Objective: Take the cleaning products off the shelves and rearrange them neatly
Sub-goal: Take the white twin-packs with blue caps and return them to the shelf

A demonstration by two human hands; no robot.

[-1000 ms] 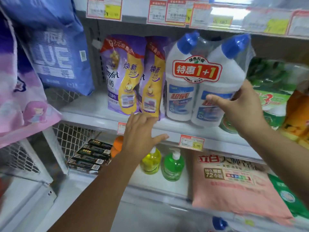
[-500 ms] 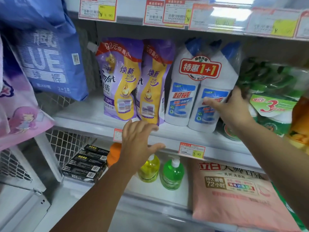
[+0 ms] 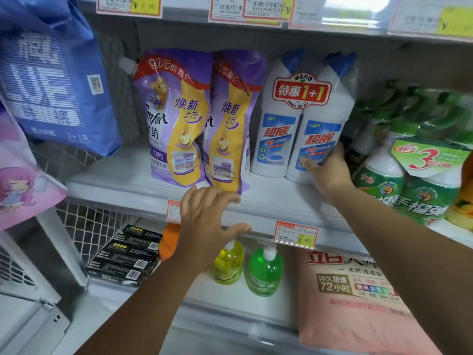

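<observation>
On the middle shelf (image 3: 268, 201), a shrink-wrapped twin pack (image 3: 302, 116) of 2 white plastic bottles with blue caps stands upright beside 2 glossy purple refill pouches (image 3: 199, 119). Right hand (image 3: 330, 172) clasps the pack's lower right side, fingers (image 3: 311, 165) wrapped onto its film. Left hand (image 3: 208, 219) rests on the shelf's front edge, fingers spread, holding nothing.

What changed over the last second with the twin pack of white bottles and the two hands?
The twin pack went from held up and tilted to standing on the shelf, right of the purple pouches. The right hand slid down to its lower right side and keeps hold. The left hand stayed open at the shelf edge; the pouches and the pump bottles below did not move.
</observation>
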